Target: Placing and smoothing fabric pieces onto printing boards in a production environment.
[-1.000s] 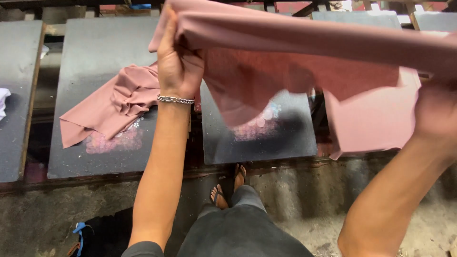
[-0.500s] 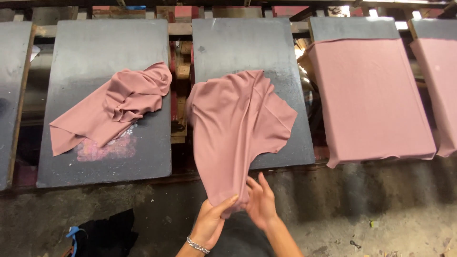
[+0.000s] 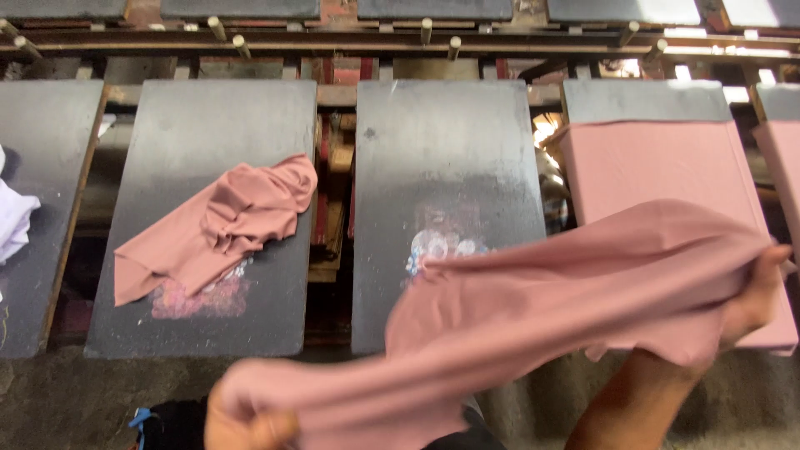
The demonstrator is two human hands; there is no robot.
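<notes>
A pink garment [image 3: 550, 308] is stretched wide between both of my hands, in front of the lower edge of the middle dark printing board [image 3: 446, 142]. My left hand [image 3: 242, 421] grips its lower left end near the bottom of the view. My right hand [image 3: 754, 296] clutches the right end, higher up, over the front of a board dressed with a flat pink garment [image 3: 658, 167]. Faded paint marks [image 3: 437, 242] show on the middle board just above the held cloth.
A crumpled pink garment [image 3: 221, 225] lies on the left dark board [image 3: 208, 117]. White cloth [image 3: 12, 221] sits on the far-left board. Gaps between boards show wooden and metal framework [image 3: 333, 167]. Another pink-covered board [image 3: 783, 167] stands at the right edge. Concrete floor [image 3: 67, 400] lies below.
The garment hung bunched from my hands low over the middle board. Now my hands have moved apart and the cloth is pulled out wide, the right hand raised to the right.
</notes>
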